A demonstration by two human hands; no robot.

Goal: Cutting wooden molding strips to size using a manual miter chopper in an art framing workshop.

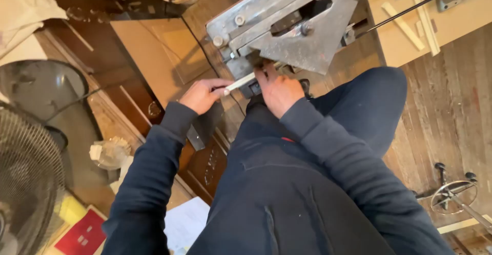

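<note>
Head view: left hand pinching near end of pale strip, fingers closed on it. Right hand pressed flat over strip at mouth of grey metal machine, fingers curled down; cannot tell whether gripping or just pressing. Strip lying level, far end tucked under machine's triangular plate, near end sticking out toward left hand. Judging by that: strip loaded and held in position, work on it not visibly finished, strip not yet pulled out. More pale strips lying on board beyond machine, well apart from both hands. Fan low left, wooden floor right.
</note>
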